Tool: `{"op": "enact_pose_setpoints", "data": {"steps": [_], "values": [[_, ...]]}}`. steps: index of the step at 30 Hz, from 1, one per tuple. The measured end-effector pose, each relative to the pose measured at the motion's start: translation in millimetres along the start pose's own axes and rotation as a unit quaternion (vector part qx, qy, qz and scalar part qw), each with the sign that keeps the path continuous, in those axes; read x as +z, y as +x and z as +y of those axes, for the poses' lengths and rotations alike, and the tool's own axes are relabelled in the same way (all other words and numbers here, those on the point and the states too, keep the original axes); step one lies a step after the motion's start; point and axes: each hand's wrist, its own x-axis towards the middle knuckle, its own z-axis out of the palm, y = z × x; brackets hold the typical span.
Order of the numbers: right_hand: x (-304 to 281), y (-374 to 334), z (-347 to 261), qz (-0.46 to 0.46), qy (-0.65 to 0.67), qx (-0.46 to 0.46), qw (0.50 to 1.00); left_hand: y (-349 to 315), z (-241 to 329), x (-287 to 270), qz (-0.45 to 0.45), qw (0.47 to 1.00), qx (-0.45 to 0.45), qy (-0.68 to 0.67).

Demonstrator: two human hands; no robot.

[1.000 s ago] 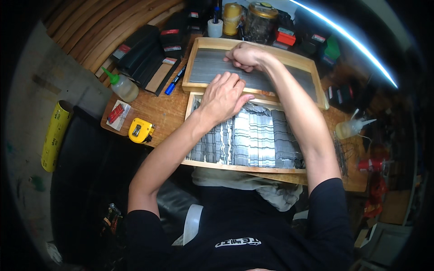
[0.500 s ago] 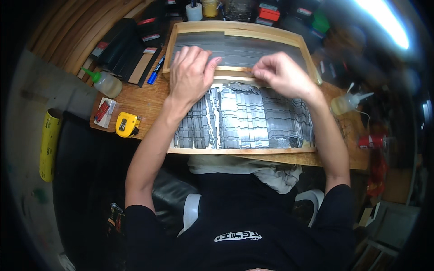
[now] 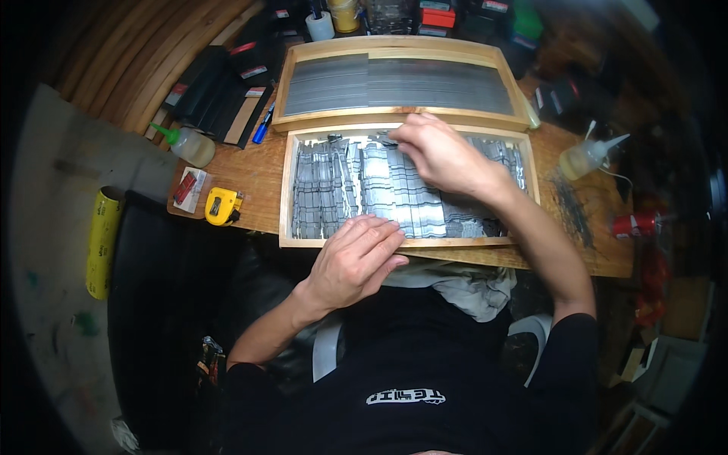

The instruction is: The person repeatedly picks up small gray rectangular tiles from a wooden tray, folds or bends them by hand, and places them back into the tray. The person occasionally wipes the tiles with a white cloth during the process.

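A shallow wooden tray lies near me, filled with rows of thin grey, shiny strips, some uneven and overlapping. My right hand reaches over its far part, fingers pinched together at the far ends of the strips. A small dark edge shows by the fingertips, but what they hold is mostly hidden. My left hand rests with fingers stretched across the tray's near rim, their tips over the strips. Beyond it stands a second wooden tray, holding smooth, evenly packed grey strips.
On the wooden table to the left are a yellow tape measure, a green-tipped bottle, a blue marker and black boxes. Another squeeze bottle stands right. A cloth hangs below the near edge.
My left hand has come back from the far tray's near edge to the near tray's front rim. My right hand has moved left and nearer, down onto the near tray's strips.
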Motion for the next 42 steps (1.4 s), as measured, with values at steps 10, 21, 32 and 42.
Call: {"op": "enact_pose_setpoints", "data": {"steps": [10,21,32,42], "values": [[40,22,-1,0.033,-0.042,-0.061,0.997,-9,-5,19,0.062,0.998,0.006,0.017],[39,22,-7,0.07,0.003,-0.025,0.997,-11,-10,26,0.082,0.996,0.014,0.042],[3,28,-20,0.0,0.265,0.105,0.959,-3,-9,5,0.189,0.946,-0.17,-0.2],[-23,-8,-72,0.021,0.296,0.061,0.953,41,-34,-25,-0.002,0.839,-0.322,-0.438]]}}
